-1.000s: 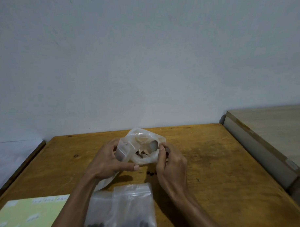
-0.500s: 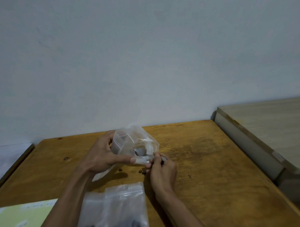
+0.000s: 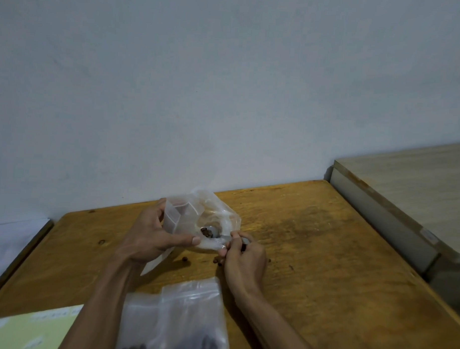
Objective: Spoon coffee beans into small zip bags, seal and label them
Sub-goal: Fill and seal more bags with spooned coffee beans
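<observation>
My left hand [image 3: 153, 237] grips a clear plastic bag [image 3: 212, 213] above the wooden table [image 3: 325, 256], with a stack of small zip bags [image 3: 178, 214] pinched against it. Inside the bag a metal spoon [image 3: 215, 232] carries a few coffee beans [image 3: 206, 232]. My right hand [image 3: 244, 263] pinches the spoon's handle at the bag's near edge. A few loose beans [image 3: 184, 259] lie on the table under the bag.
Larger clear zip bags [image 3: 177, 318] with dark beans lie at the near edge between my forearms. A pale green label sheet [image 3: 28, 329] lies at the near left. A lighter wooden surface [image 3: 405, 196] adjoins the table on the right. A white wall stands behind.
The bag has tipped lower and its mouth has turned toward my right hand. My right hand dropped to the bag's near edge, and the spoon with beans now shows inside.
</observation>
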Action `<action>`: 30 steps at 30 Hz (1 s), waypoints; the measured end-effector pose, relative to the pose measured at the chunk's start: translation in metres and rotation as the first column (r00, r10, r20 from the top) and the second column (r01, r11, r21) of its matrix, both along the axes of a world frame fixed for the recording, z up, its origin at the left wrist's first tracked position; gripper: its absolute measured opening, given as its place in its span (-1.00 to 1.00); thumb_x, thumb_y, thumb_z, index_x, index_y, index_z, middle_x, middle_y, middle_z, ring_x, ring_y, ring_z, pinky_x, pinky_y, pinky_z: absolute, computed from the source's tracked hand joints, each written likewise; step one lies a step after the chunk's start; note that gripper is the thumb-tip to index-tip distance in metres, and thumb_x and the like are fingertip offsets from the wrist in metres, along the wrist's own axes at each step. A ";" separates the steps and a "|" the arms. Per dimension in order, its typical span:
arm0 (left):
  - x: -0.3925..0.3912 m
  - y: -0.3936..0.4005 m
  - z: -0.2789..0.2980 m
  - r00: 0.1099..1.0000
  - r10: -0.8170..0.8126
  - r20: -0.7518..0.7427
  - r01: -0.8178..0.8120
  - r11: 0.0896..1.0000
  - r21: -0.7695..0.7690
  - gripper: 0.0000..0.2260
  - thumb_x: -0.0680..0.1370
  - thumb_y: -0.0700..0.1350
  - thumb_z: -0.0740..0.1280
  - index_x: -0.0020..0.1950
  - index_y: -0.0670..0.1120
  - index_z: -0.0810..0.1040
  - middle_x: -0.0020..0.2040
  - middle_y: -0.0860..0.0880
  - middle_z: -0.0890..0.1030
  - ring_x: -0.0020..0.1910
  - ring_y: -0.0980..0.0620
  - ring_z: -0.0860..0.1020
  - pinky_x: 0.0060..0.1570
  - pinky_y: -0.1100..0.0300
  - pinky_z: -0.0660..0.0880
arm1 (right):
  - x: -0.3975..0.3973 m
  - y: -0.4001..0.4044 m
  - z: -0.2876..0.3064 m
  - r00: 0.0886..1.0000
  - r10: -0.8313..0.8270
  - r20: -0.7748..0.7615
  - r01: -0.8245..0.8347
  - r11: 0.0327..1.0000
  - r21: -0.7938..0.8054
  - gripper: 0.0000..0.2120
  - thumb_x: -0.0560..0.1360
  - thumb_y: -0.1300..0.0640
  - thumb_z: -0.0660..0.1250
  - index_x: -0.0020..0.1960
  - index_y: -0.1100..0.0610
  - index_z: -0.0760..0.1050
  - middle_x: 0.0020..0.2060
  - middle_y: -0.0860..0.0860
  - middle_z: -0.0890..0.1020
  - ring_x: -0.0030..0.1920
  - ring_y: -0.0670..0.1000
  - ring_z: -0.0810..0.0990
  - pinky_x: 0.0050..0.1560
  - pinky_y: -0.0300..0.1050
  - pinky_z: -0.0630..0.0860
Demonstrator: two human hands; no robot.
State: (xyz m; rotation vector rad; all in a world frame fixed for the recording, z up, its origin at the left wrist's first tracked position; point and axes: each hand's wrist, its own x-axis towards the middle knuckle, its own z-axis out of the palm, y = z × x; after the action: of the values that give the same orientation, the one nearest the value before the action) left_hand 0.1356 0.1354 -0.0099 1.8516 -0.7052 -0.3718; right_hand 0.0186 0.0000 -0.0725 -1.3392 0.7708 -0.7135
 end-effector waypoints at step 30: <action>-0.014 0.016 0.004 0.999 0.013 0.038 -0.016 0.997 0.082 -0.31 0.10 -0.12 0.67 0.20 0.03 0.55 0.09 -0.01 0.66 -0.02 0.19 0.64 -0.22 0.38 0.57 | 0.006 -0.006 0.002 0.993 -0.065 0.098 0.023 0.926 0.377 -0.84 0.63 0.24 0.26 -0.03 0.07 0.58 -0.25 0.14 0.72 -0.32 -0.02 0.71 -0.25 -0.18 0.66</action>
State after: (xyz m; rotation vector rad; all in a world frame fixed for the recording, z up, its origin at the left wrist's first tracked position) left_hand 0.1214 0.1512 -0.0061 1.9447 -0.7110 -0.3617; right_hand 0.0250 -0.0058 -0.0702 -0.9305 0.8051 -0.6304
